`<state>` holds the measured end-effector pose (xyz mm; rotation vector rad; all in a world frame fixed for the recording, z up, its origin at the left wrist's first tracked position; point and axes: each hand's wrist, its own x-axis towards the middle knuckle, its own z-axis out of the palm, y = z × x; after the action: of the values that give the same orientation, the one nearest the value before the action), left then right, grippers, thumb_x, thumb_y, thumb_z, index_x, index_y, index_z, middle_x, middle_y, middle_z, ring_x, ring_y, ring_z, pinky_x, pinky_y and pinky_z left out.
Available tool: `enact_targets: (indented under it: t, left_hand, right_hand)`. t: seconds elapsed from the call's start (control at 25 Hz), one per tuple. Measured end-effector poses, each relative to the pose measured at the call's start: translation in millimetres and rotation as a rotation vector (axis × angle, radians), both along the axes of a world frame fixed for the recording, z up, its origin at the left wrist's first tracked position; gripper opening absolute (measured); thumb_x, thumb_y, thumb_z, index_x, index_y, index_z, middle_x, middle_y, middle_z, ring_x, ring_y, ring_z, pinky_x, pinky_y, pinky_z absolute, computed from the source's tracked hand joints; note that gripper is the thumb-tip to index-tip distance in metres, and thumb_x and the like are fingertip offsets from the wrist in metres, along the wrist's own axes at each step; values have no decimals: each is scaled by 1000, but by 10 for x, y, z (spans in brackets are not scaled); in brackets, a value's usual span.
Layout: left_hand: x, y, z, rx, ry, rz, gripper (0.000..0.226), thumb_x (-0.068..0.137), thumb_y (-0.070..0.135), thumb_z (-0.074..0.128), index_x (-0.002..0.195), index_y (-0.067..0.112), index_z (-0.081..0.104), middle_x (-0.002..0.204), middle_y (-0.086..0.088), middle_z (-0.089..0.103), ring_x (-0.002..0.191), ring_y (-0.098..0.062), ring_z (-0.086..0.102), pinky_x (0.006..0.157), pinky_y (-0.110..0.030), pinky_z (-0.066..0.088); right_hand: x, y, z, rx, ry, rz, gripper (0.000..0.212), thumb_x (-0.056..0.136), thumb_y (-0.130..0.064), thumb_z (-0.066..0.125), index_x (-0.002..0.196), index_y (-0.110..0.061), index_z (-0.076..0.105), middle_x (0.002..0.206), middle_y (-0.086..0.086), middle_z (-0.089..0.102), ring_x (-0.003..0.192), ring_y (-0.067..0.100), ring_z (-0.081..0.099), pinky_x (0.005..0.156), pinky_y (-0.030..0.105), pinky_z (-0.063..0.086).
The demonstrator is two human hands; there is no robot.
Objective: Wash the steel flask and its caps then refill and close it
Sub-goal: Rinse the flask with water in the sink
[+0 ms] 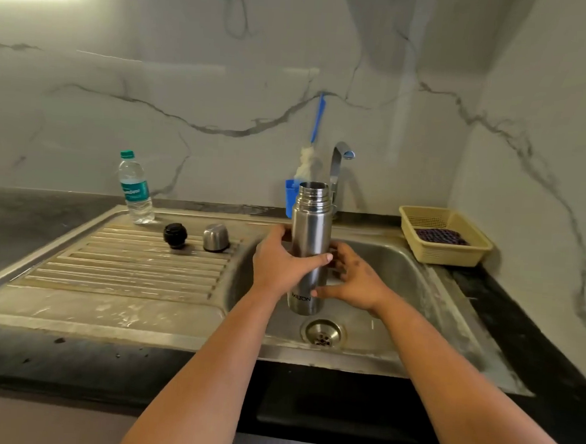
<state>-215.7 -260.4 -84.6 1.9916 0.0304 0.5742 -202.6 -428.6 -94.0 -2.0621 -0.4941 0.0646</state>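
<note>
Two bare forearms rise from the bottom edge of the frame and meet at centre, above the basin of a steel sink [418, 284]. The left hand [278, 265] wraps the steel flask [309, 243] from the left side, thumb laid across its front and fingers curled round the back, grasping it at mid-body. The right hand [356, 280] cups the flask from the right, thumb touching the lower body just beside the printed "MILTON" lettering, fingers bent round the far side. Held upright and uncapped, the flask shows a threaded neck and an open mouth, with its base above the round drain [323, 332].

Left of centre, a ribbed drainboard [127, 266] looks wet and stained. On its upper part stand a black inner cap [175, 236] and, just right of it, a domed steel outer cap [216, 237], the two apart from each other. A clear plastic water bottle [135, 188] with a green lid stands upright at the drainboard's upper edge.

Behind the flask, a curved chrome tap [338, 166] rises, with a blue holder [290, 197] and a blue-handled bottle brush [316, 127] leaning on the wall. At right, a pale yellow perforated basket [444, 255] holds something dark. Black stone counter surrounds the sink; white marble-look walls with grey veins fill the upper frame.
</note>
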Motion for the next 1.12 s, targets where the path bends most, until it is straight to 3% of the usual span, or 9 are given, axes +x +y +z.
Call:
enact_targets:
  t: [0.2, 0.32, 0.4, 0.52, 0.68, 0.84, 0.92, 1.04, 1.12]
  left_hand:
    - [134, -278, -54, -69, 48, -58, 68, 54, 49, 93, 106, 31, 54, 100, 14, 63, 95, -7, 62, 83, -33, 56]
    - [133, -348, -121, -103, 54, -81, 69, 55, 46, 94, 109, 27, 57, 103, 9, 65, 93, -11, 66, 59, -17, 55]
    - [126, -370, -157, -143, 66, -115, 71, 57, 40, 94, 115, 23, 57, 107, 7, 64, 90, -11, 67, 52, -11, 51]
    - [126, -362, -213, -212, 91, -166, 75, 56, 40, 95, 119, 22, 58, 107, 6, 66, 88, -11, 69, 58, -24, 59]
    - [160, -298, -262, -321, 101, -190, 76, 51, 58, 89, 114, 24, 65, 105, 6, 71, 98, -10, 69, 79, -37, 61]
    - [126, -247, -242, -390, 109, -223, 66, 55, 48, 92, 110, 20, 68, 99, 1, 75, 94, -16, 72, 77, -37, 61]
    - [71, -226, -179, -434, 127, -275, 67, 54, 49, 91, 106, 13, 69, 98, -4, 76, 94, -22, 73, 81, -42, 60]
    - [-1, -125, -20, -507, 218, -430, 65, 67, 52, 75, 109, 3, 67, 103, -10, 74, 100, -24, 71, 89, -47, 58]
    - [14, 17, -14, -419, 244, -385, 59, 73, 63, 66, 107, 15, 68, 106, 0, 72, 104, -16, 66, 92, -41, 54]
  right_hand:
    - [76, -148, -106, 69, -30, -75, 94, 62, -30, 89, 139, -29, 35, 126, -9, 56, 115, 11, 55, 92, 28, 49]
    - [59, -142, -207, 77, -65, -104, 90, 66, -31, 86, 139, -24, 33, 121, -10, 56, 108, 8, 55, 82, 18, 45]
    - [71, -140, -252, 73, -81, -120, 85, 67, -33, 86, 134, -22, 36, 115, -11, 59, 103, 6, 58, 78, 16, 46]
    - [85, -154, -272, 76, -107, -160, 77, 63, -34, 88, 124, -22, 44, 107, -10, 63, 93, 6, 63, 76, 20, 53]
    - [90, -163, -261, 80, -144, -181, 78, 57, -42, 89, 122, -27, 49, 108, -8, 65, 93, 4, 64, 78, 23, 55]
    - [59, -39, -199, 134, -143, -225, 67, 63, -34, 87, 120, -26, 52, 104, -10, 64, 91, 1, 62, 73, 16, 51]
    - [50, 5, -116, 143, -139, -252, 64, 64, -30, 86, 117, -25, 51, 102, -10, 62, 90, 3, 61, 75, 21, 53]
    - [91, 41, 17, 113, -160, -261, 79, 61, -28, 84, 130, -23, 46, 111, -3, 62, 98, 13, 61, 86, 32, 54]
    - [144, 65, 96, 73, -155, -260, 94, 59, -28, 83, 141, -26, 36, 117, -1, 60, 103, 16, 59, 89, 33, 52]
